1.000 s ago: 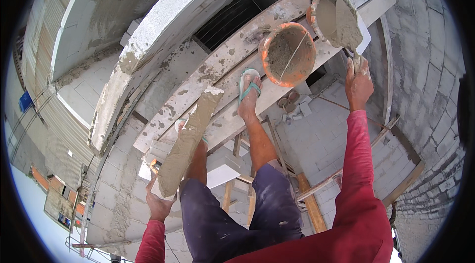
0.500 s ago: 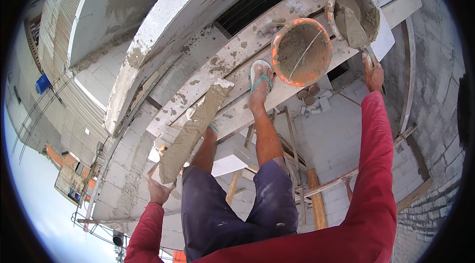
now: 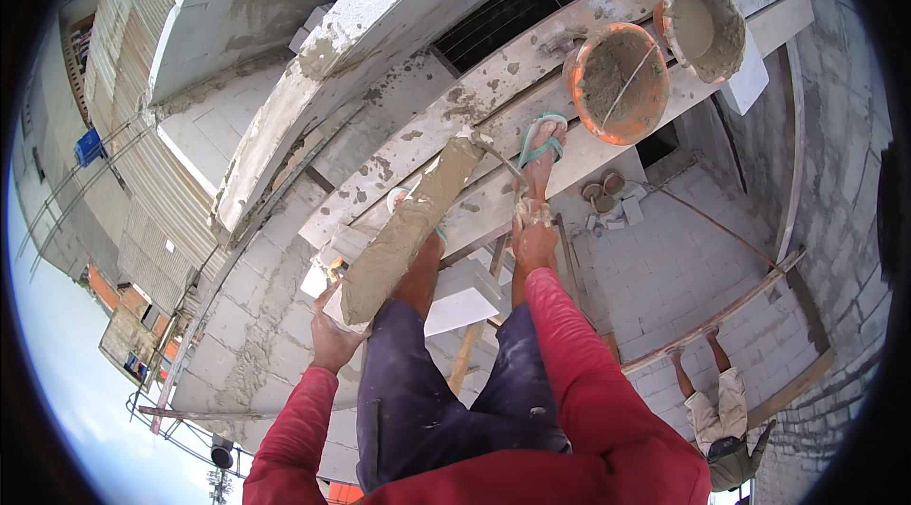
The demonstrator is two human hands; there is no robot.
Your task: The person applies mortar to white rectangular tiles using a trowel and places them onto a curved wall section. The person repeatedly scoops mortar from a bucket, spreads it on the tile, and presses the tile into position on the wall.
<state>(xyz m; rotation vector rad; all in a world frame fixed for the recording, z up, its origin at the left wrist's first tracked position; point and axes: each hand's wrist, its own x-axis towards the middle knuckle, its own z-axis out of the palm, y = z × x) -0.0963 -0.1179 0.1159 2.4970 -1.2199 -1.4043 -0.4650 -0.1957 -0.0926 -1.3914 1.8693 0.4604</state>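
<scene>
Our left hand (image 3: pixel 336 338) grasps the near end of a pale block (image 3: pixel 343 316), though some of its fingers are hidden beneath. The block slants away in front of our left leg, a thick layer of grey mortar (image 3: pixel 408 234) covering its upper face. Our right hand (image 3: pixel 536 241) is clenched round the handle of a trowel (image 3: pixel 504 161), its metal at the block's far end; we cannot tell whether it touches the mortar there. Our sandalled right foot (image 3: pixel 543 140) stands on spattered planks (image 3: pixel 531 73). Just right of it sits an orange bucket (image 3: pixel 622 137), its inside coated with mortar, and close beside that a second bucket (image 3: pixel 670 26) holds more. A white slab (image 3: pixel 748 80) lies next to the second bucket. At lower right, well apart from our hands, is a person (image 3: pixel 714 410) in beige shorts.
</scene>
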